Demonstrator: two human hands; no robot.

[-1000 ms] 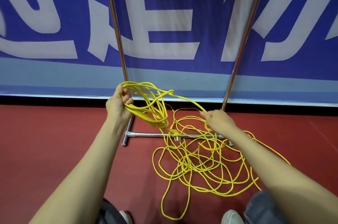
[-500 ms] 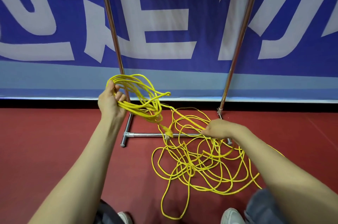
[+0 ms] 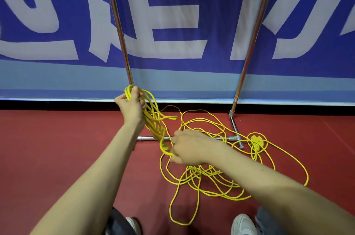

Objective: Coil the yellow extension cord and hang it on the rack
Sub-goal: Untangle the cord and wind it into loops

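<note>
Right hand lower, grip tight around yellow cord; left hand likewise on loops; banner illegible.

Count: one yellow extension cord; one rack, two uprights; two hands, left hand, right hand; two white shoes; one banner.

Field log, off the remote feed: both forearms are uncovered from the bottom edge of the head view up to the wrists, and the left hand and right hand are bare too. At the lower edge I pick out two trouser legs in a faded blue-grey cloth, probably denim, though the wide lens smears the weave down there. Beside them show the rounded toes of a left shoe and a right shoe, white to light grey, with curved moulded seams across the right toe cap.
</note>
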